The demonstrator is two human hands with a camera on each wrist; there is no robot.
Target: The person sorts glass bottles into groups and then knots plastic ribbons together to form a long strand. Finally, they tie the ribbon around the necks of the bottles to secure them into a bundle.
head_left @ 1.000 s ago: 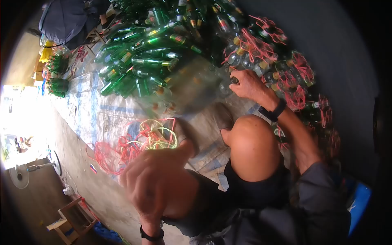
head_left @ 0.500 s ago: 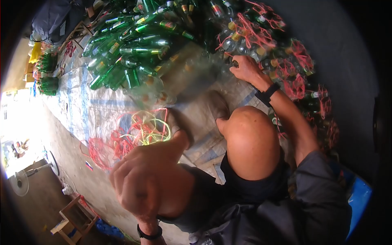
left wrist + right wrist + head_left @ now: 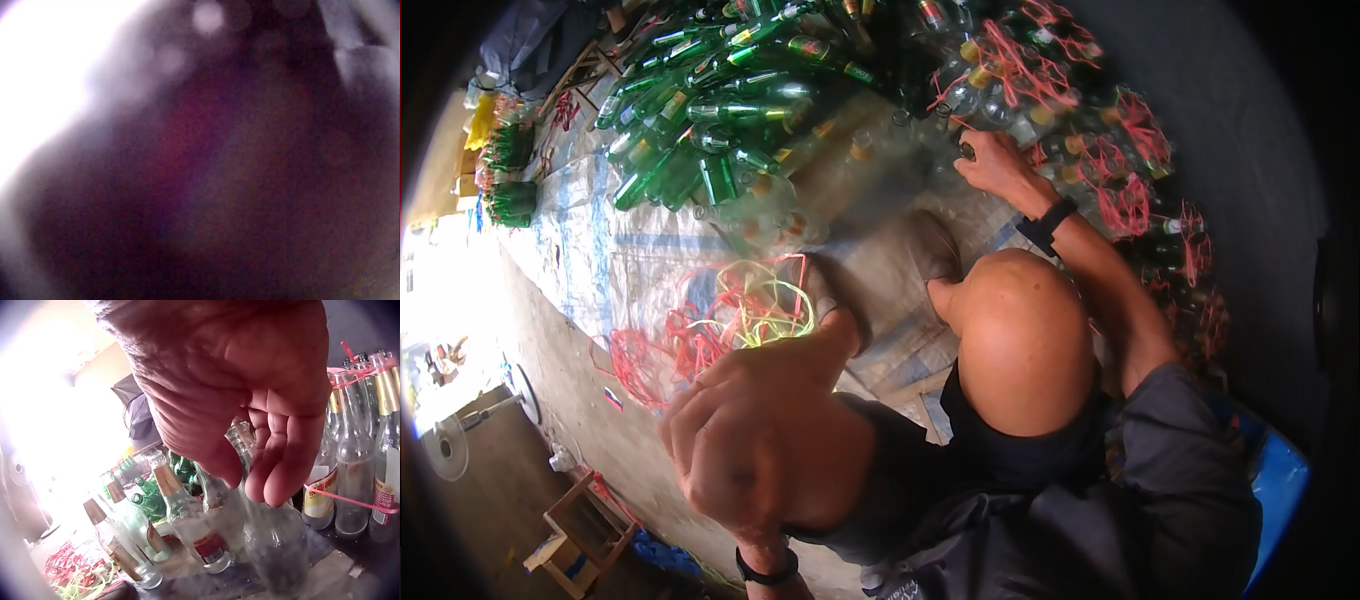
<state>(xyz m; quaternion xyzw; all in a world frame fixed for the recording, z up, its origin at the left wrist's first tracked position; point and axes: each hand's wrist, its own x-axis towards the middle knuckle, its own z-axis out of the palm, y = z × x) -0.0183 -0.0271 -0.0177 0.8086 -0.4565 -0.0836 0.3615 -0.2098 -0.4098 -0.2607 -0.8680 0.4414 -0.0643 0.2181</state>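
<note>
My right hand (image 3: 1002,165) grips a clear glass bottle (image 3: 275,540) by its neck, with thumb and fingers curled round it in the right wrist view. The bottle stands upright there, beside other clear bottles with gold neck foil (image 3: 167,480). My left hand (image 3: 725,435) rests on the left knee, its fingers hanging loosely bent and no object showing in it. The left wrist view is dark and blurred.
Green bottles (image 3: 720,175) lie heaped at the far side. Bundles of bottles tied with pink string (image 3: 350,503) stand along the right. Tangled pink and yellow string (image 3: 745,310) lies by the left foot on a woven sheet (image 3: 665,235). A fan (image 3: 445,447) stands at the left.
The head view has shifted a little. My right hand has moved slightly farther away, its fingers still on the bottle neck. The left hand stays on the knee.
</note>
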